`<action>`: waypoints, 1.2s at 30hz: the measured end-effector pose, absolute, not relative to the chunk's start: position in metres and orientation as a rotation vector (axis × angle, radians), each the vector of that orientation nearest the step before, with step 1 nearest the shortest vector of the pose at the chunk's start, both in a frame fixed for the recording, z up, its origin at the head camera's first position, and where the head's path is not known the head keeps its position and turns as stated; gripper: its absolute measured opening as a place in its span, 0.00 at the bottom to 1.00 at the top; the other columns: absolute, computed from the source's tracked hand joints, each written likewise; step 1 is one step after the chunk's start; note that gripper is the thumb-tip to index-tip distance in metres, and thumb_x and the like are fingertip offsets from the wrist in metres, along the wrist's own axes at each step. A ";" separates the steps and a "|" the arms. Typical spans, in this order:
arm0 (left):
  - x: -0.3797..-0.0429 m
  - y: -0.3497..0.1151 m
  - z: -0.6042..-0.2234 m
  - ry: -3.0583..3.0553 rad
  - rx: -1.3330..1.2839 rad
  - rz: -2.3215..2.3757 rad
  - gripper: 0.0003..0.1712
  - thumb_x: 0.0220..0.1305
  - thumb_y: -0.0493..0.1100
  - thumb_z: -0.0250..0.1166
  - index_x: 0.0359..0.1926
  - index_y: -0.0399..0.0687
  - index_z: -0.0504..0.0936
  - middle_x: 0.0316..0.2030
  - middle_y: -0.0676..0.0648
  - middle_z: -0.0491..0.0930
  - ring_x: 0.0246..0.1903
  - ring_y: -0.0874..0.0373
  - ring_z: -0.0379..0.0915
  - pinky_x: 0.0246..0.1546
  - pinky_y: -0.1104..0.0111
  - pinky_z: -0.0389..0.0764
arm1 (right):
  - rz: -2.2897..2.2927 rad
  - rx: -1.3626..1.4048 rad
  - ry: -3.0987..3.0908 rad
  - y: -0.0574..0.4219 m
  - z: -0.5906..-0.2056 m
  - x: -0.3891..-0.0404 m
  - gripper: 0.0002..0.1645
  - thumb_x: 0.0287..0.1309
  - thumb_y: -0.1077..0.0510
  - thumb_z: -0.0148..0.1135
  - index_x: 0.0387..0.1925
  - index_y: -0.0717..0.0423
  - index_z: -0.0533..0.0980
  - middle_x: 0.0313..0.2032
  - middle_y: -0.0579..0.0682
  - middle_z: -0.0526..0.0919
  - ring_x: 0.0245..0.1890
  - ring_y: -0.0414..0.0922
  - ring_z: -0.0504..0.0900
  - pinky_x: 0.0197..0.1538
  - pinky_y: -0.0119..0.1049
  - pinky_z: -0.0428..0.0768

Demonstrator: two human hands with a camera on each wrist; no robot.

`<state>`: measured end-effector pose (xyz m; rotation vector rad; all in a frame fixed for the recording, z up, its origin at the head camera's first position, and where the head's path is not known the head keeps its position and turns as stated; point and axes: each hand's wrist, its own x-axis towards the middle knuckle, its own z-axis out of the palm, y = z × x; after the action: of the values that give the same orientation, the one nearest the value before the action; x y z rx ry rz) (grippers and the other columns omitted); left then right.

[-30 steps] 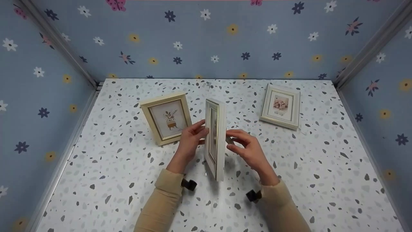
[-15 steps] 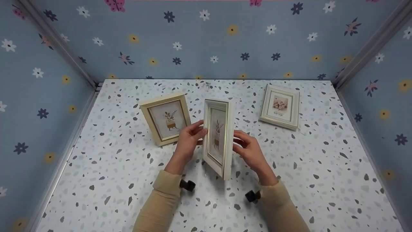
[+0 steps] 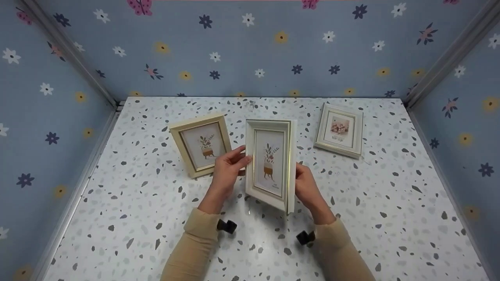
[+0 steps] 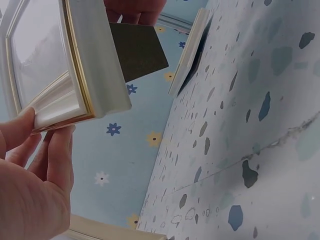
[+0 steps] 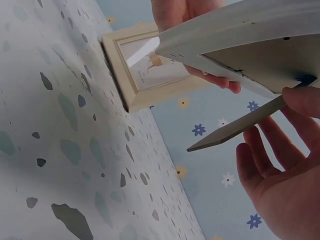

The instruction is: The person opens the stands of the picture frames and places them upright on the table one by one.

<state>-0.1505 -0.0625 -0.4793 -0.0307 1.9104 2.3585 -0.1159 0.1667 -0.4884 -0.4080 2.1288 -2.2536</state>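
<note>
A white picture frame [image 3: 269, 160] with a gold inner line and a potted-plant print is held raised above the table, its front turned toward me. My left hand [image 3: 226, 169] pinches its left edge, thumb on the front and fingers behind, as the left wrist view shows. Behind the frame, my right hand [image 3: 308, 185] is partly hidden in the head view. The right wrist view shows it pinching the frame's fold-out stand [image 5: 235, 125] between thumb and fingers. That stand juts out from the back panel at an angle.
A cream picture frame [image 3: 189, 152] with a similar print stands leaning back, just left of my left hand. Farther back at right, a smaller white frame [image 3: 339, 144] lies face up. Flowered blue walls [image 3: 250, 47] enclose the speckled table [image 3: 390, 187] at the back and sides.
The held frame has turned from nearly edge-on to mostly facing me, its right edge swinging to the right. My right hand has shifted slightly and its fingers are now hidden behind the frame.
</note>
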 end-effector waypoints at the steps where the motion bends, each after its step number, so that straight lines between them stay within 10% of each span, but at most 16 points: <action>1: -0.150 -0.063 -0.479 1.911 -0.033 2.361 0.23 0.64 0.34 0.68 0.60 0.40 0.80 0.45 0.41 0.85 0.39 0.54 0.83 0.30 0.66 0.85 | -2.258 -0.404 2.130 0.167 -0.489 -0.116 0.18 0.60 0.71 0.64 0.52 0.74 0.78 0.41 0.55 0.86 0.39 0.45 0.82 0.42 0.37 0.82; 15: -0.148 -0.067 -0.479 1.903 -0.104 2.400 0.23 0.63 0.33 0.69 0.60 0.40 0.81 0.44 0.40 0.85 0.40 0.51 0.84 0.32 0.64 0.86 | -2.308 -0.375 2.152 0.178 -0.482 -0.116 0.20 0.67 0.66 0.60 0.58 0.69 0.76 0.55 0.60 0.81 0.56 0.50 0.79 0.58 0.41 0.77; 36: -0.150 -0.068 -0.489 2.017 -0.228 2.462 0.24 0.62 0.32 0.70 0.59 0.41 0.81 0.44 0.41 0.85 0.35 0.57 0.83 0.26 0.70 0.82 | -2.538 -0.555 2.238 0.196 -0.460 -0.113 0.17 0.67 0.71 0.57 0.55 0.75 0.76 0.54 0.63 0.80 0.53 0.55 0.79 0.51 0.41 0.80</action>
<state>-0.1497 -0.0676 -0.4892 -0.2279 2.0174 2.4616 -0.1131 0.1965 -0.4598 -0.5547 2.2380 -2.5380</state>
